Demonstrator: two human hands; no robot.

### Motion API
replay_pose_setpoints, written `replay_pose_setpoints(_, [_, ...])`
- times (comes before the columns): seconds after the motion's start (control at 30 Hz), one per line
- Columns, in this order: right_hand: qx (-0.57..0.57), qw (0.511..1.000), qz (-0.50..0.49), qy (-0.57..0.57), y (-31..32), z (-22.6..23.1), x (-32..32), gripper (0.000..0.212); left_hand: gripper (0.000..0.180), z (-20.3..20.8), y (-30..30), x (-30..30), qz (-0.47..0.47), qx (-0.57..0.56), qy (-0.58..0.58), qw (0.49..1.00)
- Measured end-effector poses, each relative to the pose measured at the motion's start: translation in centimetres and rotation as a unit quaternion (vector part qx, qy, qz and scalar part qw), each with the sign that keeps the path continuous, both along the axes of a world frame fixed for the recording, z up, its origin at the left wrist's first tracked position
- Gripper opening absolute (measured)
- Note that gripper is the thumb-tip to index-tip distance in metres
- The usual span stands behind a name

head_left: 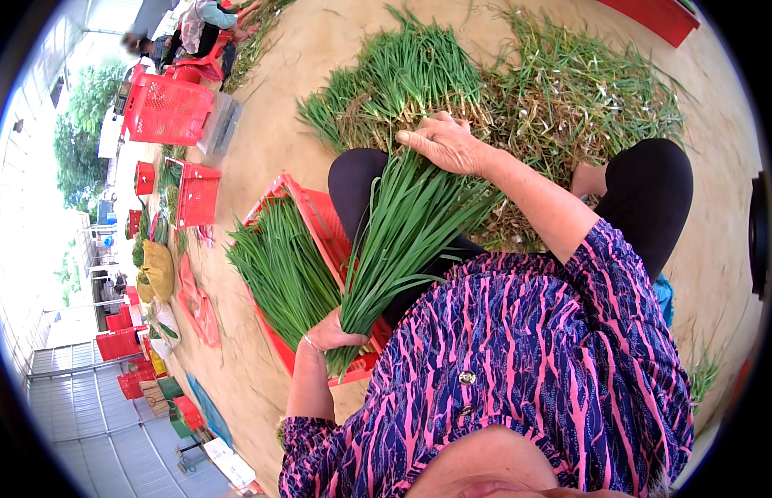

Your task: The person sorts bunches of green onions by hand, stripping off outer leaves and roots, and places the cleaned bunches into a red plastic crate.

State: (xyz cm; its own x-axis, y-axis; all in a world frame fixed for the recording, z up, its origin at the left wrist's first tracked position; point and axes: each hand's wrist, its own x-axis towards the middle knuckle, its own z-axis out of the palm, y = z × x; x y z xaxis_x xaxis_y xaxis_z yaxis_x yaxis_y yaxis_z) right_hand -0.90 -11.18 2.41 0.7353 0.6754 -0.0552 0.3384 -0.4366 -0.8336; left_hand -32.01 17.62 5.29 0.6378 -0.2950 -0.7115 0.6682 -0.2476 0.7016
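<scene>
A long bunch of green chives point(403, 224) lies slantwise across my lap. Around its lower, leafy end my left hand point(334, 332) is closed, thumb on top. My right hand point(444, 145) is closed over the bunch's far end, the thumb pointing left and the fingertips hidden. Just left of my knee, a red plastic crate point(315, 224) holds more chives point(282, 257) laid lengthwise. Beyond my right hand lies a pile of chives point(423, 62) with their pale stem ends toward me.
A heap of loose, partly yellowed stalks and trimmings point(581, 91) spreads between my legs and to the far right. Several red crates stand at left, including one large crate point(170, 108). A yellow sack point(158, 270) and a pink plastic bag point(197, 303) lie nearby. Another person point(212, 21) sits far left.
</scene>
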Motion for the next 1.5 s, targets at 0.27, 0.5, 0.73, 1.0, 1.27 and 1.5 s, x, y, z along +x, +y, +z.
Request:
replay_pose_setpoints(0.27, [0.028,1.000,-0.013,-0.004,0.9,0.8,0.0,0.078,0.045,1.0,-0.8,0.5,0.000,0.010,-0.005,1.000])
replay_pose_setpoints(0.5, [0.003,0.965,0.054,-0.256,0.9,0.0,-0.4,0.040,0.051,-0.1,0.0,-0.1,-0.008,0.012,-0.004,1.000])
replay_pose_setpoints(0.73, [0.105,0.910,-0.014,-0.400,0.7,-0.5,-1.2,0.020,0.063,-0.3,0.0,-0.1,-0.016,0.027,-0.025,0.999])
replay_pose_setpoints(1.0, [-0.017,0.927,-0.350,-0.132,-4.0,-5.6,5.1,0.017,0.073,-0.1,-0.5,0.2,-0.018,0.040,-0.053,0.998])
replay_pose_setpoints(1.27, [0.038,0.951,-0.115,-0.284,-2.3,2.9,0.6,0.027,0.075,0.5,-1.1,0.2,-0.007,0.056,-0.056,0.997])
replay_pose_setpoints(1.5, [0.075,0.974,-0.117,-0.178,-2.3,-0.4,-0.5,0.049,0.074,-0.1,-0.9,0.0,-0.018,0.056,-0.054,0.997])
